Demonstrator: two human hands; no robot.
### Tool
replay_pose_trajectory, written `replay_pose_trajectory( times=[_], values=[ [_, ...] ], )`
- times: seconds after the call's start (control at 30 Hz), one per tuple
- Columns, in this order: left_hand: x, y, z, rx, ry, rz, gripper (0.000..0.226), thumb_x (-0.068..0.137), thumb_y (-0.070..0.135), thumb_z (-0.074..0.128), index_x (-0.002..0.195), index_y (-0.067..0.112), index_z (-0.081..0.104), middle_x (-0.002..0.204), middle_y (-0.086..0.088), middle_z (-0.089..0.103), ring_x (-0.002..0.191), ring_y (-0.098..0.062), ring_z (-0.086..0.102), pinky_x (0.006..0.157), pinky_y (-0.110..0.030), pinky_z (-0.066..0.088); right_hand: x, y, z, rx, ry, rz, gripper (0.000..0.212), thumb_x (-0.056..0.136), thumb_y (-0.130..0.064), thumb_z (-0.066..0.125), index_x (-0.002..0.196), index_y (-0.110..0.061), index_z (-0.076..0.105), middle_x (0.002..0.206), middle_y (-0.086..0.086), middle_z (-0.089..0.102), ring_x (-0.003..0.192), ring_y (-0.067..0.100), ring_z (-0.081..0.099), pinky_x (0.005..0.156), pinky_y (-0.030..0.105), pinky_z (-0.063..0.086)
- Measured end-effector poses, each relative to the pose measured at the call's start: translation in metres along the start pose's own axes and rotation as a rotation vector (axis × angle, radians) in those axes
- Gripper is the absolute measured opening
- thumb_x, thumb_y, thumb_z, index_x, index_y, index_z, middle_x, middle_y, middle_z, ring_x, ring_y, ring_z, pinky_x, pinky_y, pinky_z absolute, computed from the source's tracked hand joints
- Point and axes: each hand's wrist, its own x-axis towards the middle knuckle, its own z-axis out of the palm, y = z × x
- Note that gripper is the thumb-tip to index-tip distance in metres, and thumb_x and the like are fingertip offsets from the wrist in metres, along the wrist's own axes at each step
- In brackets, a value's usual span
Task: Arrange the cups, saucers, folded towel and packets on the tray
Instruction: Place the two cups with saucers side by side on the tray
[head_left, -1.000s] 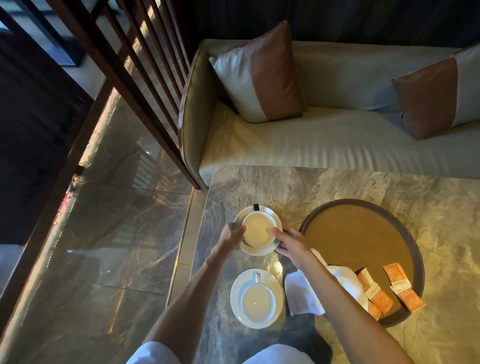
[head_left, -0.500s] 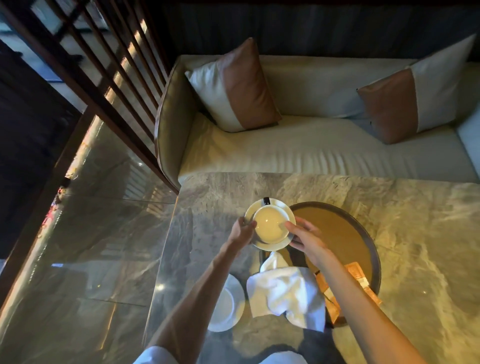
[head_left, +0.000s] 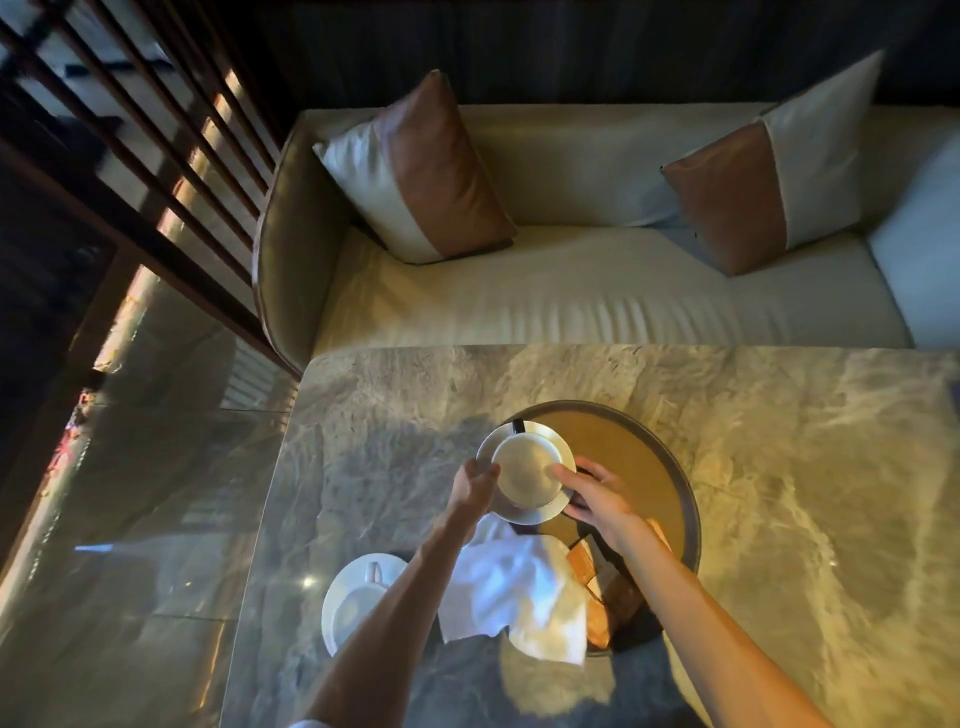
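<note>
A white cup sits on a white saucer, and both are held in the air over the left rim of the round brown tray. My left hand grips the saucer's left edge. My right hand grips its right edge. A second cup and saucer rest on the table near the front left, partly behind my left forearm. The white towel lies crumpled across the tray's near-left rim. Orange packets lie on the tray's near side, partly hidden by my right arm.
The marble table stretches wide to the right of the tray. A cream sofa with two brown-and-white cushions stands beyond the table's far edge. Wooden slats and a glossy floor lie to the left.
Both hands have lifted the cup and saucer off the table and carried them right, from left of the tray to over its left rim.
</note>
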Motion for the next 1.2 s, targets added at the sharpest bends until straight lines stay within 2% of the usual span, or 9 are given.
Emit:
replay_pose_trajectory(
  times=[0.1,0.23,0.3,0.4,0.53,0.67,0.87,1.07,1.2],
  values=[
    [-0.003,0.0,0.001,-0.002,0.012,0.032,0.019,0.086,0.021,0.048,0.094,0.009,0.061,0.088,-0.012,0.056,0.08,-0.024,0.053,0.066,-0.035,0.046,0.003,0.004,0.0,-0.009,-0.005,-0.002,0.061,0.08,-0.023,0.082,0.134,-0.015,0.056,0.116,0.009,0.071,0.111,0.028,0.067,0.097,0.046,0.055],
    [-0.008,-0.007,0.001,-0.025,0.018,0.061,0.043,0.08,0.024,0.051,0.113,-0.002,0.062,0.094,-0.011,0.062,0.082,-0.019,0.057,0.061,-0.025,0.046,0.002,0.011,-0.002,-0.107,0.033,-0.033,0.064,0.077,-0.037,0.082,0.133,-0.02,0.056,0.119,0.007,0.068,0.113,0.026,0.064,0.102,0.042,0.05],
    [-0.01,-0.01,0.002,-0.035,0.025,0.085,0.052,0.073,0.029,0.05,0.111,-0.004,0.064,0.089,-0.008,0.062,0.081,-0.016,0.057,0.061,-0.023,0.046,0.0,0.014,-0.001,-0.136,0.053,-0.059,0.064,0.077,-0.043,0.081,0.133,-0.023,0.057,0.118,0.004,0.068,0.111,0.024,0.064,0.093,0.034,0.051],
    [-0.011,-0.013,0.003,-0.038,0.043,0.092,0.052,0.074,0.032,0.05,0.11,-0.002,0.064,0.088,-0.006,0.063,0.079,-0.015,0.057,0.063,-0.025,0.046,-0.001,0.017,0.002,-0.12,0.062,-0.096,0.061,0.078,-0.043,0.08,0.132,-0.023,0.058,0.109,-0.005,0.07,0.1,0.013,0.065,0.074,0.022,0.049],
    [-0.009,-0.015,0.002,-0.072,0.054,0.077,0.048,0.074,0.031,0.052,0.107,0.0,0.065,0.087,-0.005,0.064,0.08,-0.015,0.058,0.063,-0.026,0.048,-0.001,0.022,0.004,-0.089,0.078,-0.108,0.06,0.077,-0.044,0.08,0.13,-0.026,0.059,0.108,-0.007,0.071,0.098,0.006,0.063,0.074,0.021,0.048],
    [-0.008,-0.014,0.003,-0.094,0.053,0.045,0.045,0.072,0.031,0.053,0.103,0.0,0.066,0.086,-0.006,0.063,0.078,-0.016,0.057,0.065,-0.029,0.048,0.0,0.027,0.004,-0.059,0.082,-0.126,0.061,0.075,-0.043,0.081,0.13,-0.025,0.061,0.107,-0.003,0.073,0.1,0.009,0.066,0.075,0.02,0.05],
    [-0.01,-0.014,0.002,-0.081,0.049,0.04,0.048,0.071,0.03,0.052,0.103,-0.003,0.066,0.082,-0.004,0.062,0.076,-0.016,0.055,0.062,-0.027,0.046,-0.004,0.03,0.003,-0.033,0.08,-0.146,0.076,0.057,-0.055,0.083,0.126,-0.027,0.064,0.103,-0.009,0.075,0.095,0.002,0.068,0.069,0.014,0.051],
    [-0.008,-0.009,0.001,-0.055,-0.006,0.037,0.052,0.072,0.028,0.051,0.11,-0.004,0.065,0.093,-0.011,0.066,0.086,-0.02,0.059,0.067,-0.031,0.048,-0.002,0.033,0.001,-0.032,0.082,-0.164,0.084,0.053,-0.06,0.082,0.127,-0.025,0.063,0.111,-0.001,0.073,0.106,0.014,0.066,0.096,0.034,0.052],
    [-0.007,-0.004,0.002,-0.066,-0.016,0.041,0.048,0.071,0.027,0.051,0.106,-0.003,0.066,0.088,-0.008,0.065,0.083,-0.019,0.058,0.066,-0.031,0.048,-0.003,0.034,0.0,-0.029,0.087,-0.161,0.085,0.052,-0.062,0.081,0.127,-0.026,0.063,0.112,-0.002,0.072,0.11,0.016,0.064,0.099,0.034,0.05]
  ],
)
